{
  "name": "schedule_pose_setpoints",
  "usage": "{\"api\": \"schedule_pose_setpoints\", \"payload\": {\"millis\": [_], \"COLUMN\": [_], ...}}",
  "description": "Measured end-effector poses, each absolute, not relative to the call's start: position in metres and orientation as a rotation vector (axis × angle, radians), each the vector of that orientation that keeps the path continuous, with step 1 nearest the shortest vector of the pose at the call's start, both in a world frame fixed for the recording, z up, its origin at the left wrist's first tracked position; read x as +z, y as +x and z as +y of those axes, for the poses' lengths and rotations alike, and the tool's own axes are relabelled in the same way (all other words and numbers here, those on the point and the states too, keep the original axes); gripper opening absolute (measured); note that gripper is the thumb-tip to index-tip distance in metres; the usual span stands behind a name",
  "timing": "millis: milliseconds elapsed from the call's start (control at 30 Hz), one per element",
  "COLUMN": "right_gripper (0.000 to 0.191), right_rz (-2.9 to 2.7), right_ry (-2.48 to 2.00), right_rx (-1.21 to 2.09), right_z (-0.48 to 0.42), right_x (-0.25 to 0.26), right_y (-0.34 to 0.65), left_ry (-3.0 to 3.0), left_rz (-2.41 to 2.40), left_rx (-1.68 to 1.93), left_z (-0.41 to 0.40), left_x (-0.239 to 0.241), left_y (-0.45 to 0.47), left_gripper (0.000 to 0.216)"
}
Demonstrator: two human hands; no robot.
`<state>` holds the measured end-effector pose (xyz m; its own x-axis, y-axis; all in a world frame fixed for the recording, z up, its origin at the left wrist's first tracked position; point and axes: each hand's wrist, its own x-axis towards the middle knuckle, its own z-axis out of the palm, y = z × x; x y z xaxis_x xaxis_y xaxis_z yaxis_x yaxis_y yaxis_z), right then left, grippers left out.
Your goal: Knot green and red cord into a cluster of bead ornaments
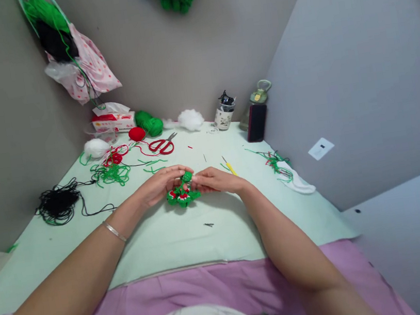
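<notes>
Between both hands is a crocheted piece (183, 197), green with red and white parts and a round green knob on top. My left hand (161, 184) curls around its left side, fingers closed on it. From the right, my right hand (213, 179) pinches near the green knob, its thumb and fingers pressed together. The fingertips partly hide the piece. Just beyond my right hand lies a yellow-handled crochet hook (230, 167). A small dark metal tool or clip (209, 225) rests on the pale table cover nearer me.
Red-handled scissors (161, 146) lie behind the hands. Black yarn (60, 201) and green yarn strands (111, 174) spread at left. A tissue box (114, 123), green yarn (149, 123) and white stuffing (191, 120) stand at the back. A phone (257, 123) leans against a bottle (258, 96) at right.
</notes>
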<state>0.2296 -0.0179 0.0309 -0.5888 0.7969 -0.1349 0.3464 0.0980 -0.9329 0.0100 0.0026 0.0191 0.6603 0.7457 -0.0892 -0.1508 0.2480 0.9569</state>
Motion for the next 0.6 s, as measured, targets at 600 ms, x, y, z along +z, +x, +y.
{"api": "schedule_pose_setpoints", "payload": {"millis": [600], "right_gripper": [0.042], "right_rz": [-0.895], "right_ry": [-0.972], "right_rx": [1.588], "right_z": [0.005], "right_x": [0.017], "right_y": [0.216], "left_ry": [1.280], "left_rz": [0.588], "left_rx": [0.478], "left_z": [-0.011], "left_x": [0.015], "left_y": [0.022], "left_gripper": [0.027]}}
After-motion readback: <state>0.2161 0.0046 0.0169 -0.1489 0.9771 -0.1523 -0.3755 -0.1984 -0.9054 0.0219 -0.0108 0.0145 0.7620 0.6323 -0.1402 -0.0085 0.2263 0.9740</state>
